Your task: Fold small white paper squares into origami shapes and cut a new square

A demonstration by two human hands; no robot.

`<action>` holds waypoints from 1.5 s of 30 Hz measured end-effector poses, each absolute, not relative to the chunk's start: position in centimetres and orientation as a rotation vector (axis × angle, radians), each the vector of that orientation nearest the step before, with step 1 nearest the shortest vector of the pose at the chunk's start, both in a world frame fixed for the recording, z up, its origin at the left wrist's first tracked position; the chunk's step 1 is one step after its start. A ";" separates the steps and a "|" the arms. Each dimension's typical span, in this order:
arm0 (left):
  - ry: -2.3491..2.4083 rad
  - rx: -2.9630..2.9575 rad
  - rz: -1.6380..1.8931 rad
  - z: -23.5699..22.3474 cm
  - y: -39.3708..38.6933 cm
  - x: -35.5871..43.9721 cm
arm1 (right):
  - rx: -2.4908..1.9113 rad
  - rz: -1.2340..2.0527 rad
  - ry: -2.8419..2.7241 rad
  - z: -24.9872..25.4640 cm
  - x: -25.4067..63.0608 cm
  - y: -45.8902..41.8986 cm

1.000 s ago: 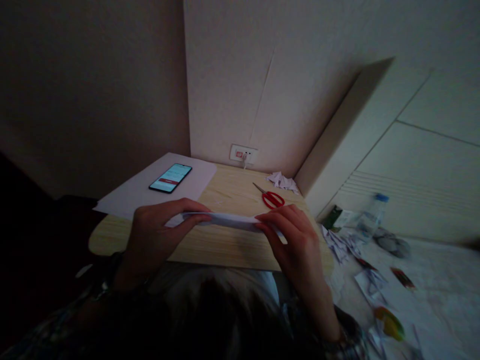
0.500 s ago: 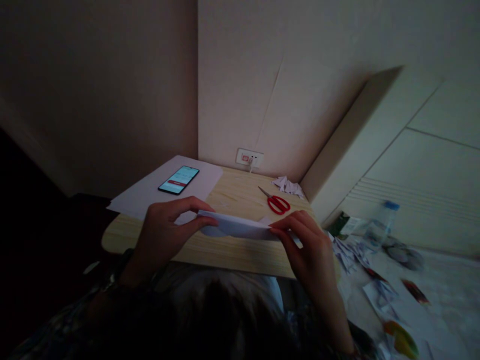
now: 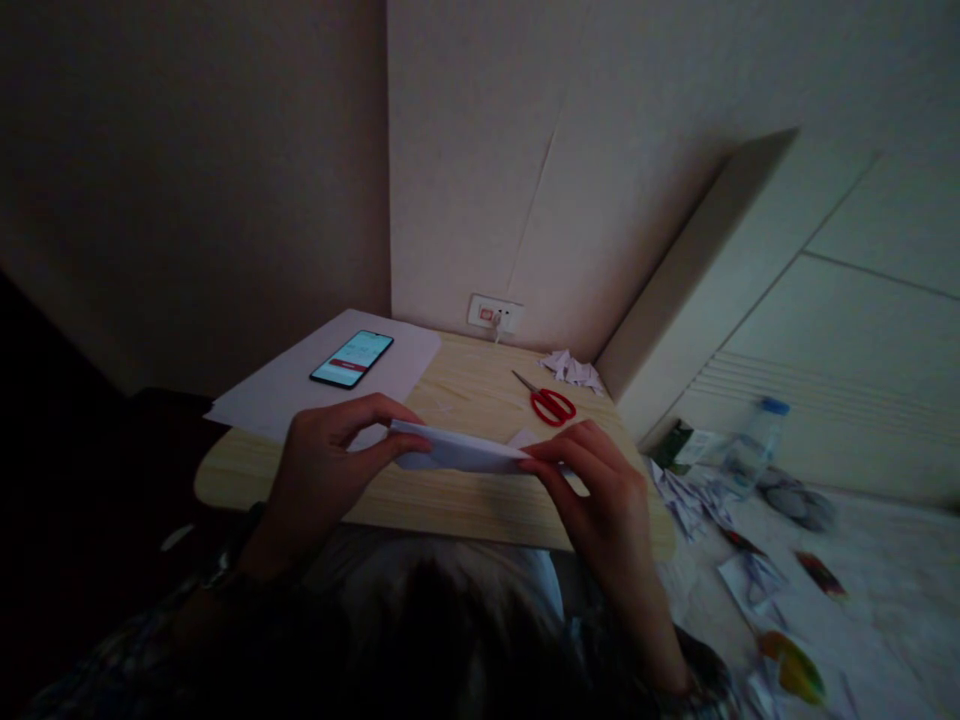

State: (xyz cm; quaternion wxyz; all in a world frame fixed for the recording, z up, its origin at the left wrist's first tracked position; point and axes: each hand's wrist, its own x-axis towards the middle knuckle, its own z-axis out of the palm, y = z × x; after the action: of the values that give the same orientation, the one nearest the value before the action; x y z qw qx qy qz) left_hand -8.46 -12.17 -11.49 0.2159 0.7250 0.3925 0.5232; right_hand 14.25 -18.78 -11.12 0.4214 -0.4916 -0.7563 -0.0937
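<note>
A folded piece of white paper (image 3: 465, 450) stretches between my two hands, just above the near half of a light wooden table (image 3: 465, 508). My left hand (image 3: 337, 455) pinches its left end between thumb and fingers. At the other end, my right hand (image 3: 589, 470) grips the paper the same way. Beyond my right hand lie red-handled scissors (image 3: 551, 405), their blades pointing to the far left. A phone (image 3: 352, 358) with its screen lit rests on large white sheets (image 3: 262, 390) at the table's left.
Folded paper pieces (image 3: 571, 370) lie at the table's far right corner. A wall socket (image 3: 495, 314) holds a plug behind the table. To the right, a plastic bottle (image 3: 756, 445), more folded paper (image 3: 690, 500) and several small items sit on a pale surface.
The paper has tilted in my hands, its left end now higher and more of its face showing. Both hands keep their pinch. The view has shifted slightly.
</note>
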 end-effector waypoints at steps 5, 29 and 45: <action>1.045 2.019 1.451 -12.0 -12.1 -8.8 | -1.225 -0.216 -1.890 -10.8 14.4 -18.9; 0.776 2.643 1.279 -12.7 -9.5 -11.1 | -1.139 -0.173 -2.075 -10.6 14.6 -19.5; 0.498 2.888 1.367 -10.6 -13.2 -5.8 | -1.089 -0.286 -2.180 -10.3 14.0 -19.1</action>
State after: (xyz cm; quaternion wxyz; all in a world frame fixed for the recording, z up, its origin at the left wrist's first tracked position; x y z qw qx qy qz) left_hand -5.81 -13.18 -10.57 -0.0459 0.8922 0.1538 0.4223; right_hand 13.95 -19.05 -10.27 0.3372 -0.4180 -0.8364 -0.1098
